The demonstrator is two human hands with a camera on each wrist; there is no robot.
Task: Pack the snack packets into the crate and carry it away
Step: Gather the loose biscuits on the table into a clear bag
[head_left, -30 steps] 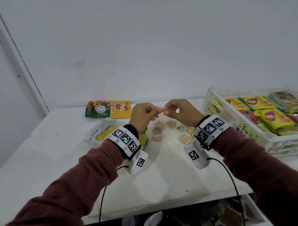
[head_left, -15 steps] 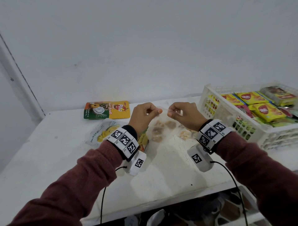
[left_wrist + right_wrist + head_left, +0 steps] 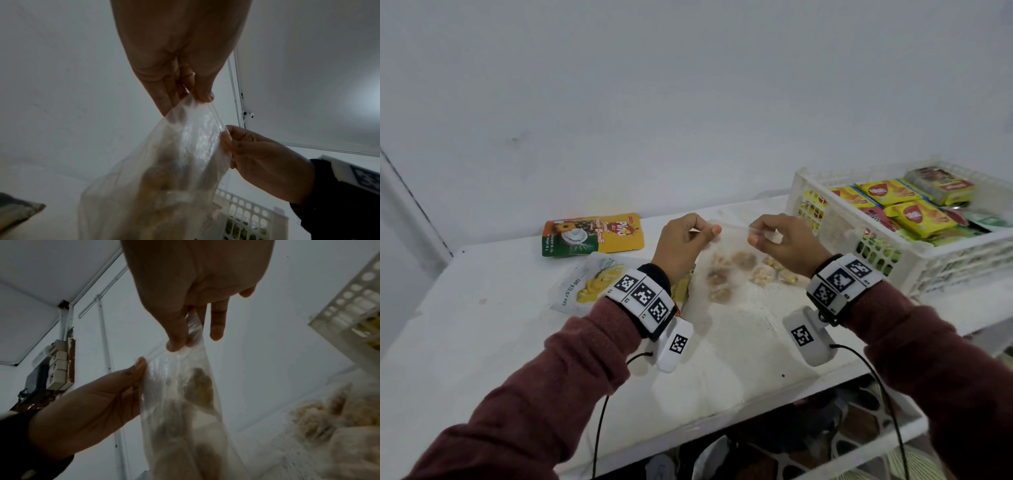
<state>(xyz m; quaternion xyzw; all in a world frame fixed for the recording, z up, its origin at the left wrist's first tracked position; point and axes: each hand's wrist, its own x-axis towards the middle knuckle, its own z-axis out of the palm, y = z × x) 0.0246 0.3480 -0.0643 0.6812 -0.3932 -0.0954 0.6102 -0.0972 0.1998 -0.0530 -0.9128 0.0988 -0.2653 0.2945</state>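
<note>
A clear plastic bag (image 3: 732, 253) of brownish snack pieces hangs above the white table (image 3: 482, 325). My left hand (image 3: 683, 245) pinches its top left edge and my right hand (image 3: 779, 241) pinches its top right edge. In the left wrist view the bag (image 3: 180, 162) hangs from my left hand (image 3: 195, 95), with my right hand (image 3: 230, 139) at its side. The right wrist view shows my right hand (image 3: 180, 340) pinching the bag (image 3: 180, 402). A white crate (image 3: 825, 219) with several yellow packets stands at the right.
An orange and green packet (image 3: 592, 233) lies flat at the back of the table. A white packet with yellow fruit (image 3: 589, 281) lies left of my left wrist. More snack pieces (image 3: 774, 272) lie under my right hand. The table's front edge is near me.
My hands have drawn apart along the bag's top edge and the bag is now spread between them. The view has shifted so the crate shows more fully.
</note>
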